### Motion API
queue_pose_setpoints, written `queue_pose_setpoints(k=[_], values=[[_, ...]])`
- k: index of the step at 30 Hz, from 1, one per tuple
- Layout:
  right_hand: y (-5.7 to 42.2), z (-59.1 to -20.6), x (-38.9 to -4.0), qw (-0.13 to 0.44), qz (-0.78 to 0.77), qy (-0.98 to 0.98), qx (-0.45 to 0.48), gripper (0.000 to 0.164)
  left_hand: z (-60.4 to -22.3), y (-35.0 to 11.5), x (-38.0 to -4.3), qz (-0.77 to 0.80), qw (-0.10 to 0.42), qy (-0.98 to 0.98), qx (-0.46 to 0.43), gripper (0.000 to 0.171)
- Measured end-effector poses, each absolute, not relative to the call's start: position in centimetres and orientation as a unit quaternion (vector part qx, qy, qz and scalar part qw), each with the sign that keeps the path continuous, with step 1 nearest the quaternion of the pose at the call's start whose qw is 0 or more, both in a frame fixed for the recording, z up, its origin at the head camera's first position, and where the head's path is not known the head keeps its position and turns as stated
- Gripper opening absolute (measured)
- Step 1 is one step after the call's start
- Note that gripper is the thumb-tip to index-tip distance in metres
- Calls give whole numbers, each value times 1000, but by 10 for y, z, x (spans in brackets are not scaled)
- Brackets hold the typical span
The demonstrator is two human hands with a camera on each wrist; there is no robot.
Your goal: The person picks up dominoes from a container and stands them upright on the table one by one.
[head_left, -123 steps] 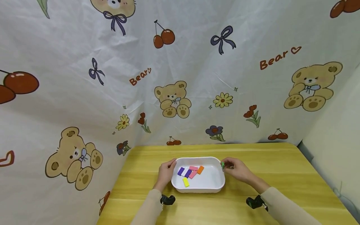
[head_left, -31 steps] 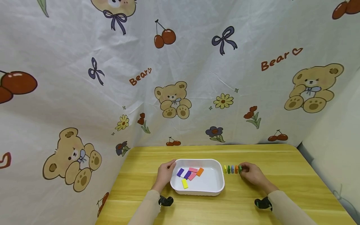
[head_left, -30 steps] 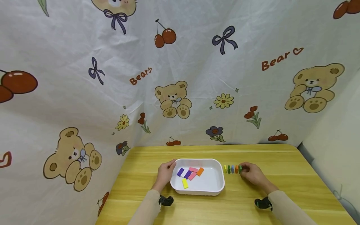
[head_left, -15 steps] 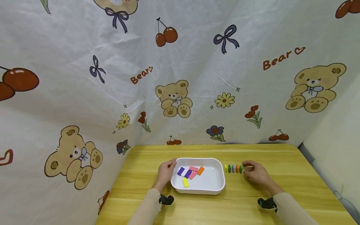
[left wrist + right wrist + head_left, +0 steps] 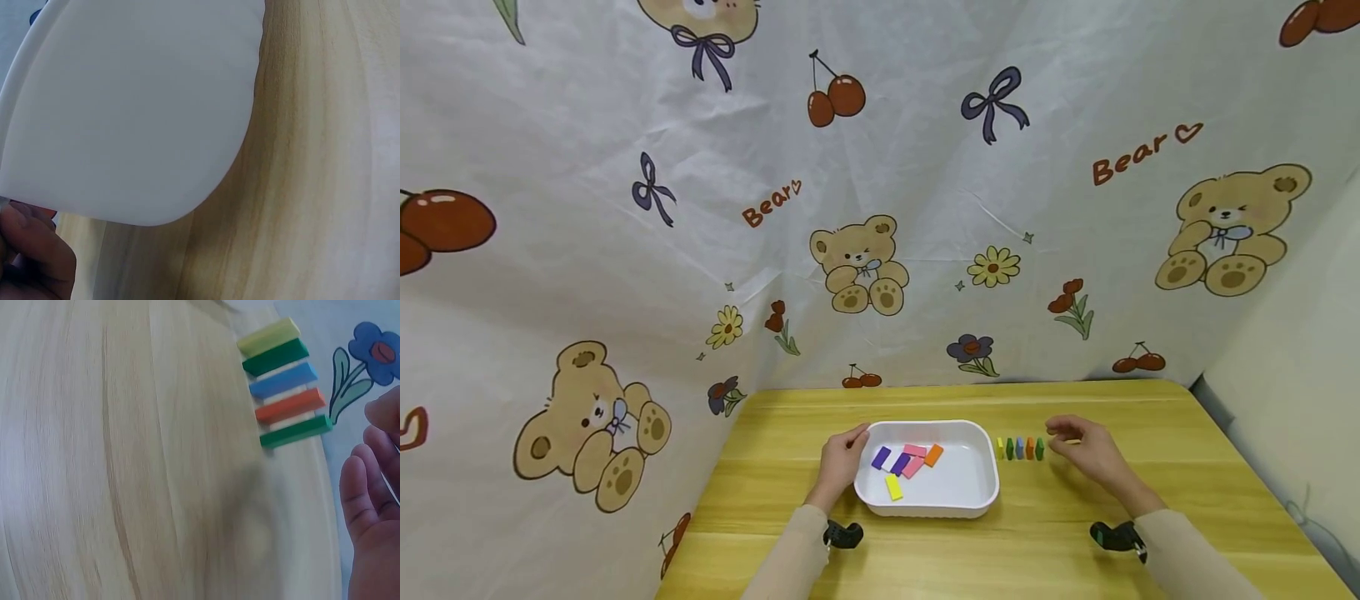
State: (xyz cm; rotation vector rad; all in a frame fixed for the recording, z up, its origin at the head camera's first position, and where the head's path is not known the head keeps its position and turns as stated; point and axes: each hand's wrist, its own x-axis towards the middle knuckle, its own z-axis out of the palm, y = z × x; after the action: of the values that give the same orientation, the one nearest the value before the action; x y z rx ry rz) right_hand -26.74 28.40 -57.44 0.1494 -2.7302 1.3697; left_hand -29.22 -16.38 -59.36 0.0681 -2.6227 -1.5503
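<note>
My left hand point(image 5: 842, 463) pinches the left rim of a white tray point(image 5: 928, 510); in the left wrist view the thumb point(image 5: 37, 240) lies at the tray's edge. Flat in the tray are several coloured dominoes, among them a yellow one point(image 5: 893, 487) and an orange one point(image 5: 933, 455). To the tray's right, a row of dominoes stands upright with small gaps: yellow point(image 5: 269, 337), green point(image 5: 276, 357), blue point(image 5: 284, 380), orange point(image 5: 290, 406) and green point(image 5: 296, 431). Just right of the last green domino, my right hand point(image 5: 1090, 450) hovers, fingers loosely bent and holding nothing.
A wooden table point(image 5: 1045, 558) carries everything. Behind it and on the left hangs a white cloth point(image 5: 925, 333) printed with bears, and a pale wall point(image 5: 1300, 375) rises on the right. A black camera mount point(image 5: 842, 535) sits at my left wrist.
About four seconds ago my right hand held a green domino by the tray. A second ago it was at the row's right-end green domino; it has since let go and drawn away rightward.
</note>
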Motion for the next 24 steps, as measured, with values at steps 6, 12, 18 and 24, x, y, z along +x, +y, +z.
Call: queue_pose_setpoints(k=[6, 12, 18, 24], values=[[269, -569, -265, 36, 459, -886, 52, 32, -594, -164, -291, -506, 43, -861, 26, 34], [249, -555, -265, 36, 458, -886, 63, 29, -594, -163, -290, -503, 45, -863, 27, 35], [228, -545, -270, 15, 488, -868, 84, 28, -594, -164, -292, -504, 45, -862, 26, 35], [204, -543, -277, 7, 490, -867, 95, 27, -595, -166, -293, -505, 40, -862, 23, 35]])
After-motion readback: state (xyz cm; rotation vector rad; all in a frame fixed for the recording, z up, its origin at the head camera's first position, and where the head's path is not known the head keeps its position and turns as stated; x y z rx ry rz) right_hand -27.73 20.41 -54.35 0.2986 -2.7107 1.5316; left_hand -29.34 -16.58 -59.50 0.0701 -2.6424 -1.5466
